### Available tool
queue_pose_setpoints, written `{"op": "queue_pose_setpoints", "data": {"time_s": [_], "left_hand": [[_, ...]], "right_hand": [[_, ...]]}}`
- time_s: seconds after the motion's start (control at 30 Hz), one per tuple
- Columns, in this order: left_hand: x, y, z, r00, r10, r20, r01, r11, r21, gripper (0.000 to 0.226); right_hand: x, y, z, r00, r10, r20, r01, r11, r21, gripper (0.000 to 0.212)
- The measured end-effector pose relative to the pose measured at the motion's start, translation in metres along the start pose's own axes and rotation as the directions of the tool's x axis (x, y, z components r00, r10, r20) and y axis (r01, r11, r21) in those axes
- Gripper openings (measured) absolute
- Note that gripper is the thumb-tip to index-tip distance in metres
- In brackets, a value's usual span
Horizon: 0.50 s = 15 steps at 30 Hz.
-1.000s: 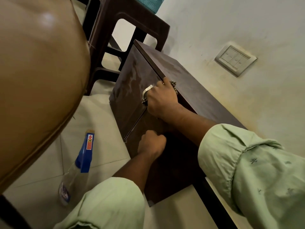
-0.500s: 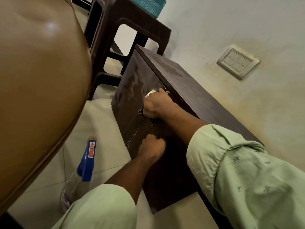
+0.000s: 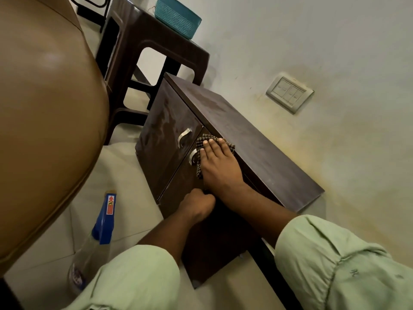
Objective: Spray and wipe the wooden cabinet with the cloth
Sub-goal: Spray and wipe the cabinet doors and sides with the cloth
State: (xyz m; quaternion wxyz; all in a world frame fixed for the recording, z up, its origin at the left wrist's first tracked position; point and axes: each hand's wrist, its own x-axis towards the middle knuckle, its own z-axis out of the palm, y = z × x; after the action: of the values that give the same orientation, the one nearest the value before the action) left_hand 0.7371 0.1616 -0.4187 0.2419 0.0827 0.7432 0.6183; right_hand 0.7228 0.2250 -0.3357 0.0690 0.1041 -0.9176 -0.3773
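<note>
The dark wooden cabinet (image 3: 234, 130) stands on the tiled floor (image 3: 125, 175) against a pale wall (image 3: 312, 41), its two doors facing the person. The right hand (image 3: 220, 166) lies flat on the nearer door, fingers (image 3: 211, 145) stretched out and close together, pressing a checked cloth (image 3: 204, 140) against the wood near the top edge. The cloth covers part of that door's metal handle (image 3: 191, 156); the other door's handle (image 3: 184, 136) is bare, and that door shows wet streaks. The left hand (image 3: 196, 205) rests lower on the nearer door, curled into a loose fist; whether it grips anything cannot be told. A spray bottle (image 3: 98, 236) with a blue head stands on the floor to the left, apart from both hands. A teal basket (image 3: 176, 16) sits on a brown plastic stool (image 3: 143, 52) beyond the cabinet.
</note>
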Motion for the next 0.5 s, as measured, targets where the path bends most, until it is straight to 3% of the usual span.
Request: {"op": "queue_pose_setpoints", "data": {"time_s": [0.17, 0.37, 0.5], "left_hand": [[0.0, 0.0, 0.001, 1.0, -0.011, -0.023, 0.012, 1.0, 0.028, 0.046], [0.012, -0.012, 0.003, 0.999, 0.018, -0.042, -0.018, 1.0, -0.01, 0.062], [0.022, -0.019, -0.001, 0.998, 0.046, -0.049, -0.044, 0.998, 0.048, 0.036]], "right_hand": [[0.007, -0.004, -0.001, 0.998, 0.07, -0.006, -0.07, 0.997, 0.042, 0.061], [0.043, -0.003, -0.017, 1.0, 0.02, 0.012, -0.021, 0.992, 0.126, 0.052], [0.059, -0.012, -0.025, 0.997, -0.017, 0.076, 0.006, 0.989, 0.146, 0.045]]}}
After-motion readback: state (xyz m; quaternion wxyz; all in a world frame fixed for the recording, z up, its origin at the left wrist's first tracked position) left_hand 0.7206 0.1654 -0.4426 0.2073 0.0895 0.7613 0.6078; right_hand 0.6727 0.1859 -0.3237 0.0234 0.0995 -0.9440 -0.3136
